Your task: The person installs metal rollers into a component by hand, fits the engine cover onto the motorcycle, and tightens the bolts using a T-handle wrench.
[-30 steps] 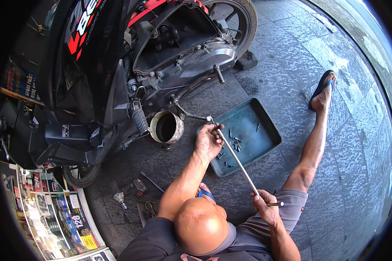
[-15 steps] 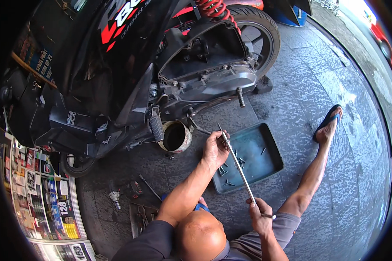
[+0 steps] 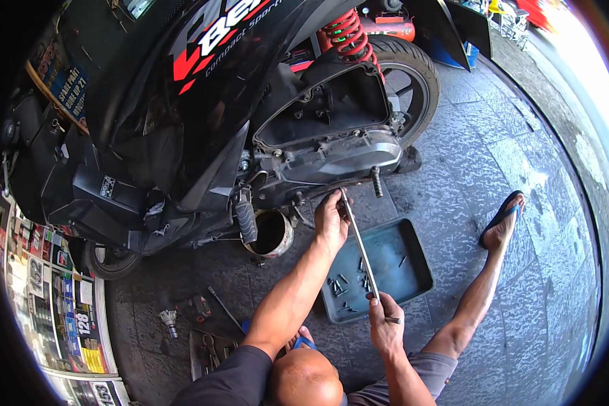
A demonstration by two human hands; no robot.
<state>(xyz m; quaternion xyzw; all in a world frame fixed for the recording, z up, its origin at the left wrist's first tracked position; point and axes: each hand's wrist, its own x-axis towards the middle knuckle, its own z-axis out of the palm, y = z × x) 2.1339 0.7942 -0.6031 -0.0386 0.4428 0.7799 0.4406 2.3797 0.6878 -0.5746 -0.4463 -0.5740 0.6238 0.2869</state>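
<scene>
A long, slim metal T-handle wrench [image 3: 362, 254] slants between my two hands. My left hand [image 3: 331, 220] is closed around its far end, just below the scooter's engine case [image 3: 325, 159]. I cannot tell whether the tip touches the case. Closer to me, my right hand [image 3: 386, 318] grips the handle end, with a short crossbar sticking out to the right. Beneath the wrench lies a grey-blue tray [image 3: 423, 287] with several loose bolts [image 3: 337, 285] in it. The case has an open, hollow dark housing at its top.
A dirty bucket [image 3: 281, 245] stands under the scooter, left of my left hand. A power tool [image 3: 200, 308], a socket-like metal part [image 3: 169, 319] and a tool tray [image 3: 195, 362] lie at lower left. My bent knee [image 3: 304, 379] is near; my other leg [image 3: 477, 294] stretches right.
The wrench and both hands have moved up in view, toward the engine case, and slightly left. My view has shifted a little, so the tray sits lower in it.
</scene>
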